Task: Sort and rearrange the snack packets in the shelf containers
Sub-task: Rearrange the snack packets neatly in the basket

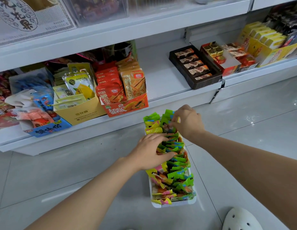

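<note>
A long white container [174, 204] stands on the floor in front of the shelf, packed with several small green, yellow and pink snack packets [177, 176]. My left hand [149, 151] lies on the packets in the middle of the row, fingers stretched over them and pressing them. At the far end my right hand [188, 122] pinches a green packet [166, 122] that stands upright above the others. Yellow-green packets [151, 123] fill the far left corner.
On the bottom shelf [166, 80] behind the container stand a yellow carton [81, 112] and an orange carton [127, 107] of snack pouches, with loose bags at left. Brown and red chocolate boxes [194, 67] sit at right. A white shoe [240, 219] shows at the lower right.
</note>
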`<state>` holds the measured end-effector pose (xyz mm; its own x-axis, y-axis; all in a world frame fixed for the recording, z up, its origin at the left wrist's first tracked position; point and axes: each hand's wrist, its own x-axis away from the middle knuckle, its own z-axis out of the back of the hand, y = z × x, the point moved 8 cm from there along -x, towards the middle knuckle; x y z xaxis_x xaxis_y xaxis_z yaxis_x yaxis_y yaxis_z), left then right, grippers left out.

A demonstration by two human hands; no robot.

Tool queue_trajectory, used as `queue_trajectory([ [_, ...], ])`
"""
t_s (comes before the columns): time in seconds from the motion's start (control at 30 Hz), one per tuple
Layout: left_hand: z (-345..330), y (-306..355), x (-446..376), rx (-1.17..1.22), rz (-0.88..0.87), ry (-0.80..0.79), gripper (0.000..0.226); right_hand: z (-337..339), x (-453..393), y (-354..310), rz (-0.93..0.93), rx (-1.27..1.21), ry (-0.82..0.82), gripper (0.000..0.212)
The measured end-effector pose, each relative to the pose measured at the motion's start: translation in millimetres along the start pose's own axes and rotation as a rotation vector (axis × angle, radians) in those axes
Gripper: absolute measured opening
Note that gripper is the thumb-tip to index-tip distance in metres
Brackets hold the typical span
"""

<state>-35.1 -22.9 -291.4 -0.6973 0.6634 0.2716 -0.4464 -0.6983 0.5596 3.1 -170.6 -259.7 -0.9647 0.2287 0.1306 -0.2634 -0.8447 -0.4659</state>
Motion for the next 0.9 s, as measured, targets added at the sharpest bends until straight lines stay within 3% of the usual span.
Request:
queue_trajectory([
  [0.1, 0, 4, 3, -0.066, 0.054, -0.031, 0.068, 39, 7, 6, -0.014, -0.372, 0.047, 0.019],
  [0.2, 1, 13, 8, -0.078, 0.153, -0.092, 0.067, 98, 22, 4, 0.027, -0.510, 0.102, 0.024],
  [0.33, 33, 42, 35, 0.497, 0.332, 0.064, 0.053, 177, 57, -11, 0.029, -0.704, 0.163, 0.019],
  [0.47, 81, 95, 83, 0.948, 0.335, 0.183, 0.068, 230, 107, -47, 0.070, -0.830, 0.064, 0.013],
  [0.67, 119, 164, 163, 1.199, 0.166, 0.214, 0.032, 267, 172, -79, 0.088, -0.982, 0.170, 0.013],
  [0.8, 126, 168, 195, 1.248, 0.196, 0.364, 0.022, 260, 187, -74, 0.018, -0.974, 0.286, 0.013],
  [0.9, 122, 162, 207, 1.355, 0.260, 0.479, 0.007, 249, 186, -68, -0.018, -0.954, 0.287, 0.016],
])
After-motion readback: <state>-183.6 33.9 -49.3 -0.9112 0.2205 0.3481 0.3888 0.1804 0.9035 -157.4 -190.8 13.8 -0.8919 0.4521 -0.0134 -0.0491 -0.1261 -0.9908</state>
